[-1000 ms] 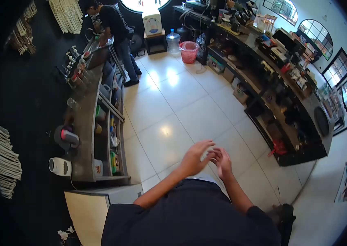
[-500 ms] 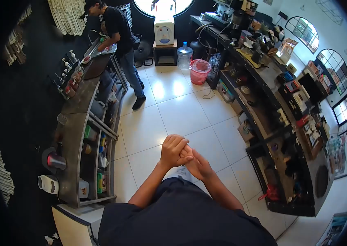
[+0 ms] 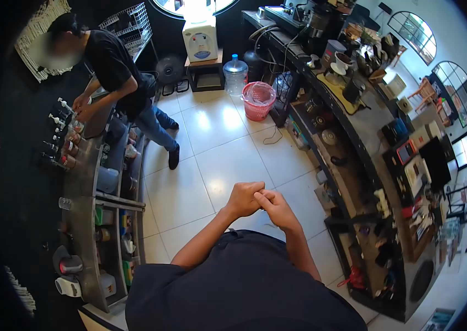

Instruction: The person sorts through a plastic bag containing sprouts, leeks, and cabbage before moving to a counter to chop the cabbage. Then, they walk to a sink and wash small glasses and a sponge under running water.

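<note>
In front of my waist, above the tiled floor, my two hands are clasped together. My left hand is closed, its fingers curled round toward the other hand. My right hand presses against it, fingers bent over the left fingers and also closed. No object shows between them; the inside of the clasp is hidden. Nothing else is within touch of either hand.
A co-worker in dark clothes stands at the left counter, hands near pump bottles. A water dispenser, a water jug and a red basket stand ahead. A long shelved counter runs along the right.
My hands have shifted from an open-palmed hold to a tighter clasp. The co-worker has moved nearer along the left counter, toward the pump bottles. My view has turned slightly.
</note>
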`<move>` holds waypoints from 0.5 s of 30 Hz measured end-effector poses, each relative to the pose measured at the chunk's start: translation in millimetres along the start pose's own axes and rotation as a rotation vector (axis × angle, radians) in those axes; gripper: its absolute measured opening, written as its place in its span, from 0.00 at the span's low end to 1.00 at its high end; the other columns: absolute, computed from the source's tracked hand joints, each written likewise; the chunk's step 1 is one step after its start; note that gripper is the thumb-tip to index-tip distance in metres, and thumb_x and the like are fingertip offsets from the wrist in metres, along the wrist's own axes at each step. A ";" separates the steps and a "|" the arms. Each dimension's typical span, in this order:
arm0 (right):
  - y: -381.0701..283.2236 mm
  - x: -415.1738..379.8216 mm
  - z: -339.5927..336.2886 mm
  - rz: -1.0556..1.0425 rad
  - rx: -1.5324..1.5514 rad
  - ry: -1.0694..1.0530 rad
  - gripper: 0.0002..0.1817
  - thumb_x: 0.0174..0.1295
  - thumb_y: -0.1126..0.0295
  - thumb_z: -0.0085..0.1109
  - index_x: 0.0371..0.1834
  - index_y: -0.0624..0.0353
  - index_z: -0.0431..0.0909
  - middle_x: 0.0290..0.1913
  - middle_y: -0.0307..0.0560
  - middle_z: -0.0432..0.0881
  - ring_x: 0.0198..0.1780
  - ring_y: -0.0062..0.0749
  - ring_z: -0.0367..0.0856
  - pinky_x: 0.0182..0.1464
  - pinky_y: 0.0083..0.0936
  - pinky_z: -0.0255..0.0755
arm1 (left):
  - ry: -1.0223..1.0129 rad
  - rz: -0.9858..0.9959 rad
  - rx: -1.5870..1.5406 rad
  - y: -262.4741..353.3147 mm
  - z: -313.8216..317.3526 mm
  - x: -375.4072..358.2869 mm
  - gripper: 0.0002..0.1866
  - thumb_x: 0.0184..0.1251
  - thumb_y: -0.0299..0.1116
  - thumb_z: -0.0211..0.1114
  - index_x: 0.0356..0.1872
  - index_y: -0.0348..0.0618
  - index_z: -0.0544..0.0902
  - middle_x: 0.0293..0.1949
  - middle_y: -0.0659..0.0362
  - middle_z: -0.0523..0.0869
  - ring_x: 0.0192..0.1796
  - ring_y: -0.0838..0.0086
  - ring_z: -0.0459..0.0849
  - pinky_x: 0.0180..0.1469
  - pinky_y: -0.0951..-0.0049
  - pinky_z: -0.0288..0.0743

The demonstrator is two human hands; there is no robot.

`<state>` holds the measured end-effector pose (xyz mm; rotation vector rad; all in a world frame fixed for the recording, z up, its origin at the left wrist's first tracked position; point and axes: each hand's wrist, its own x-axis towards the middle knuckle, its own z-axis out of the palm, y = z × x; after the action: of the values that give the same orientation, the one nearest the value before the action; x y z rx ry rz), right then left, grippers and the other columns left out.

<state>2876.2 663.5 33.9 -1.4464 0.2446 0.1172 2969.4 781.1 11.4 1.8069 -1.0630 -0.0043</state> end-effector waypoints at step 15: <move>-96.7 310.5 -90.4 -0.071 -0.369 -0.428 0.14 0.64 0.68 0.59 0.38 0.74 0.81 0.27 0.47 0.83 0.29 0.26 0.83 0.33 0.21 0.77 | 0.165 -0.696 -0.287 -138.9 -40.0 196.6 0.14 0.61 0.39 0.61 0.25 0.37 0.76 0.20 0.52 0.80 0.23 0.66 0.77 0.29 0.67 0.70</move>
<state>3190.5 541.0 44.6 -1.7515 -0.1895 0.4252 3198.6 697.5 13.4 1.7875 -0.2627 -0.3993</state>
